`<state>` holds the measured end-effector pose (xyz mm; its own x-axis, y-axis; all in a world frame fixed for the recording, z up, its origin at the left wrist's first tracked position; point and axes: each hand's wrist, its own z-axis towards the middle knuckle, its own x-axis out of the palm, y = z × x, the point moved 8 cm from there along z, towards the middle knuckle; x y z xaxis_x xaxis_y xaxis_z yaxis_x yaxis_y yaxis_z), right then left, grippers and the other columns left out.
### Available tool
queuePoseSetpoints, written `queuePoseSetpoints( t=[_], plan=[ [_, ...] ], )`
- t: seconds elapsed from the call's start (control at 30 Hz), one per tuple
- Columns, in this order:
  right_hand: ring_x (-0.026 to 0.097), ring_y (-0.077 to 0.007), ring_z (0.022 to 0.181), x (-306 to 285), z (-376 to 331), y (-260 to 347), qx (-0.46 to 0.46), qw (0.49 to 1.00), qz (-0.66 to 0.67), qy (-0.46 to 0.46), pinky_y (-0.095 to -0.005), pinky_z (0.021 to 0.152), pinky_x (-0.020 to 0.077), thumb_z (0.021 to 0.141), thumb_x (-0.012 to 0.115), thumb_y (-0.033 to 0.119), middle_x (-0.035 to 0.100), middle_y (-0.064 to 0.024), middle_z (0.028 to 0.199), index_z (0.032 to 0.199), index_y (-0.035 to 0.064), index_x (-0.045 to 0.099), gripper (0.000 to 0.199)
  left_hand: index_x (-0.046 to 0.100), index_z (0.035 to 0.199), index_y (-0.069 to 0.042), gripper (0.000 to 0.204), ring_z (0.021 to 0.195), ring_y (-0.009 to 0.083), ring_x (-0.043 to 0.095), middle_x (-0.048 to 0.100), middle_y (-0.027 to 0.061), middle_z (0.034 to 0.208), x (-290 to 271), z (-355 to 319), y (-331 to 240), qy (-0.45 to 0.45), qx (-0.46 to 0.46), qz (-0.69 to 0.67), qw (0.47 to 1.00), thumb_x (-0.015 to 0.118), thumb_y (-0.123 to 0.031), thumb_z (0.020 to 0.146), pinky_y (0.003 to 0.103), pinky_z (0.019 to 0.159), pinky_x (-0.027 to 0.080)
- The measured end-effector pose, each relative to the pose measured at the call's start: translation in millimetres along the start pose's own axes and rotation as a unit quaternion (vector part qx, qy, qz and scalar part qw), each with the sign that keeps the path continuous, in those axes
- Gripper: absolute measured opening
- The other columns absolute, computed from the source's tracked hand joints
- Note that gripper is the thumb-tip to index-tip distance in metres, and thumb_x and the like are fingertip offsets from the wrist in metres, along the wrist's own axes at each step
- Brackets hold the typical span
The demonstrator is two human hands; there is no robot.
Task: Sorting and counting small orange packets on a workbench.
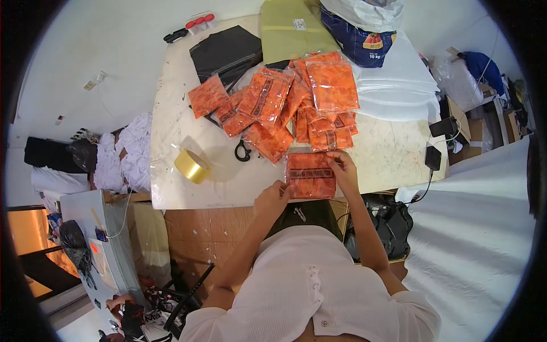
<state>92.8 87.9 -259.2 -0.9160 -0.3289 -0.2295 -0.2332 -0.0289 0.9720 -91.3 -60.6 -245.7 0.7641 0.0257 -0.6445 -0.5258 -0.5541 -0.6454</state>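
An orange patterned folded cloth in a clear plastic packet (311,183) lies at the front edge of the table, with a dark printed band across it. My left hand (273,197) grips its lower left edge with closed fingers. At its upper right corner, my right hand (343,169) pinches the plastic between thumb and fingers. Just beyond is a loose heap of similar orange packets (333,85), some overlapping. Black-handled scissors (242,150) stick out from under the heap, their blades hidden. Left of my hands, a roll of clear yellowish tape (192,166) rests on the table.
The pale table (228,191) also bears a black folded cloth or bag (225,52), a yellow-green sheet (293,34), a blue and white sack (360,35) and stacked white sheets (396,85). A black adapter (433,158) with a cord sits at the right edge.
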Motion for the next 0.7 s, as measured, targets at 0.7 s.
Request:
queuePoseSetpoints(
  t=[0.7],
  plan=[
    [0.032, -0.0387, 0.128, 44, -46, 45, -0.161, 0.933, -0.317, 0.059, -0.0451, 0.104, 0.0293, 0.088, 0.049, 0.012, 0.037, -0.0194, 0.136, 0.126, 0.0051, 0.047, 0.039, 0.039, 0.134, -0.005, 0.047, 0.134, 0.0327, 0.025, 0.032, 0.0138, 0.142, 40, 23, -57, -0.149, 0.276, 0.162, 0.936, 0.043, -0.024, 0.091, 0.046, 0.107, 0.024]
  ],
)
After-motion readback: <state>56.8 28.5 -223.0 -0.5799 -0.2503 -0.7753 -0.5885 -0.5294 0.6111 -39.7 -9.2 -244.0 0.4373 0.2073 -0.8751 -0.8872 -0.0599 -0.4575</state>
